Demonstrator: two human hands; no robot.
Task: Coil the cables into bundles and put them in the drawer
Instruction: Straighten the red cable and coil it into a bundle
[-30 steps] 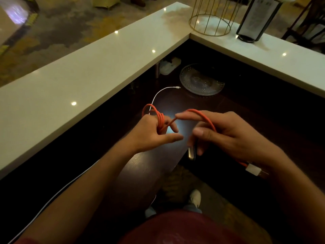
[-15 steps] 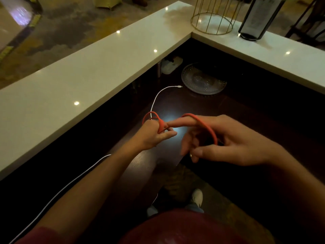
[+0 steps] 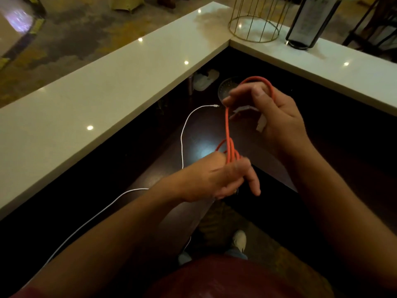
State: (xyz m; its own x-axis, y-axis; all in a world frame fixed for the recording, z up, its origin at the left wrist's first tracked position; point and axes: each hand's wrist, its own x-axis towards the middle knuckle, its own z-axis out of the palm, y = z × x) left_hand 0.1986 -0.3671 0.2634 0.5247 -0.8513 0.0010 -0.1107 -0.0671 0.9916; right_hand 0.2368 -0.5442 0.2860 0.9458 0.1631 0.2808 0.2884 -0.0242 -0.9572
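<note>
Step in hand: coiling the orange cable (image 3: 228, 130). Left hand (image 3: 217, 179) clamps the finished loops; right hand (image 3: 277, 117), farther off, pinches the free end taut. White cable (image 3: 182, 138) lies uncoiled on the dark counter (image 3: 343, 147). Next, probably: wrap the tail around the bundle.

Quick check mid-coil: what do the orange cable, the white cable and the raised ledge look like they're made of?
Orange cable: looks like matte rubber or silicone; it bends in smooth loops with no shine. White cable: thin, probably plastic-jacketed, though a faint texture might mean braid; too small to tell. Ledge: pale polished stone or a stone-like composite, mirroring the ceiling lights as sharp dots.
</note>
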